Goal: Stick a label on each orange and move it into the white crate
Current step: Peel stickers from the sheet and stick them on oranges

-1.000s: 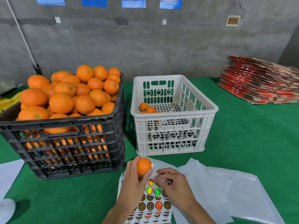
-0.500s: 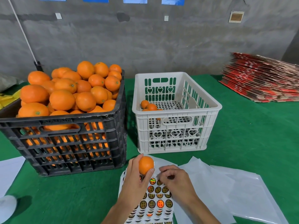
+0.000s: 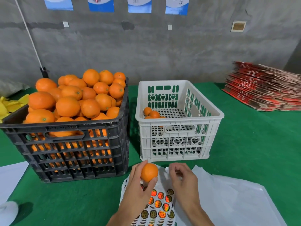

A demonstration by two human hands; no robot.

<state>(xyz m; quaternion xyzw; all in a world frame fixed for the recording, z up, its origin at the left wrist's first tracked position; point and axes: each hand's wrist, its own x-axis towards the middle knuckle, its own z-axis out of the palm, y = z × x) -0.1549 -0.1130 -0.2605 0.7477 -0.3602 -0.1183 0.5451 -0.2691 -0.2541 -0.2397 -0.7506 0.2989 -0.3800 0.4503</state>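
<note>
Orange [image 3: 149, 171], smooth, round, bright, unlabelled

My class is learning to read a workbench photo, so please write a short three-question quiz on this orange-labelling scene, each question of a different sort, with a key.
1. True or false: the left hand holds an orange above the sticker sheet.
2. Which crate is heaped with oranges? A the white crate; B the black crate.
3. Fill in: the stack of flattened red cartons lies at the table's far ____ corner.

Key: 1 true; 2 B; 3 right. The right hand is raised beside the orange with its fingers curled; whether it pinches a label cannot be told.
</note>
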